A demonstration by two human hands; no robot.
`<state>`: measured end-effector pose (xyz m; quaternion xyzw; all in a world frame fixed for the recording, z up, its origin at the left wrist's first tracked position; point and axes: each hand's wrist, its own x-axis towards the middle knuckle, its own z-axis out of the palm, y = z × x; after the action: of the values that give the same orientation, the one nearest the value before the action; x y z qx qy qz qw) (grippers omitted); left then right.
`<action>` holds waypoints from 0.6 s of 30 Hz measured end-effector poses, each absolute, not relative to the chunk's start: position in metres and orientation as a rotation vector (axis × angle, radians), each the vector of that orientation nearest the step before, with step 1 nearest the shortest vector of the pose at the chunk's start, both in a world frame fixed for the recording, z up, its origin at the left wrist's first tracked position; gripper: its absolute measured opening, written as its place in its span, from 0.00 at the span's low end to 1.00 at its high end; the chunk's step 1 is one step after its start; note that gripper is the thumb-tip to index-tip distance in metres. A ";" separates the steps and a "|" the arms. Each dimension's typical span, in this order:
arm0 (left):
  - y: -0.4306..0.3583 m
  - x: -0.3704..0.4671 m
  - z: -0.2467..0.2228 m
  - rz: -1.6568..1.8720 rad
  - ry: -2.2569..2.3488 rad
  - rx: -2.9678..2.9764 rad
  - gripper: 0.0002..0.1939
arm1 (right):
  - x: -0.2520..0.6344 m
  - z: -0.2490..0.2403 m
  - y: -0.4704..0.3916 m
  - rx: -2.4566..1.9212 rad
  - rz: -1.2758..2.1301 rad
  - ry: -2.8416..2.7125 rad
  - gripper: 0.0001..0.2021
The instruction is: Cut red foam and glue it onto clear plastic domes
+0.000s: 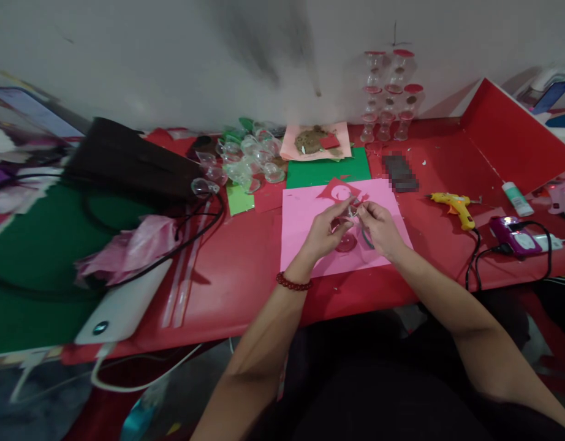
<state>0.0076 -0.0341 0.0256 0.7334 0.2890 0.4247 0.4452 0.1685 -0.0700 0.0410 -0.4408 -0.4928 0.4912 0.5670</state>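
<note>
Closest to me is the person's black shirt (356,392), with two bare arms reaching over the red table (246,257). Both hands meet above the pink paper (301,220). The right hand (379,226) pinches one small pale thing (353,213), finger and thumb pressed together. The left hand (328,231) is curled at its other side, but I can't tell how tightly it grips. The fingers hide so much that I can't see which way the small thing points, or its long side. Just under the hands lies one round red piece (345,244). One red square (326,192) with a round hole sits just beyond them. At the back, a pale pink paper (289,138) holds a brown heap (310,140). Left of it is a pile of clear cups (250,156), too jumbled to count. By the wall, clear cups (386,101) stand stacked, three along the bottom, with dark bits in some. One yellow glue gun (458,206) lies to the right, nose to the left, and two long strips (185,294) lie to the left.
</note>
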 end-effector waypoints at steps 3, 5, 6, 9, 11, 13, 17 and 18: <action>-0.035 0.007 0.027 1.046 0.705 1.790 0.30 | 0.171 0.039 -0.067 -1.034 1.152 -1.132 0.21; -0.037 0.007 0.029 1.036 0.691 1.776 0.30 | 0.173 0.039 -0.066 -1.025 1.147 -1.082 0.21; -0.038 0.007 0.030 1.034 0.680 1.770 0.30 | 0.174 0.040 -0.065 -1.018 1.141 -1.059 0.21; -0.040 0.009 0.031 1.062 0.652 1.729 0.28 | 0.174 0.044 -0.067 -1.015 1.126 -1.029 0.19; -0.040 0.010 0.032 1.128 0.656 1.660 0.27 | 0.173 0.048 -0.068 -1.033 1.103 -0.961 0.18; -0.038 0.011 0.032 1.213 0.672 1.562 0.26 | 0.174 0.052 -0.069 -1.046 1.058 -0.844 0.17; -0.034 0.010 0.032 1.310 0.652 1.362 0.26 | 0.179 0.056 -0.069 -1.097 0.988 -0.758 0.21; -0.033 0.010 0.032 1.312 0.638 1.327 0.26 | 0.181 0.056 -0.069 -1.123 0.965 -0.794 0.22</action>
<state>0.0099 -0.0332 0.0323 0.5610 0.2699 0.5547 0.5521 0.1807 -0.0685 0.0557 -0.4977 -0.3518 0.4277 0.6675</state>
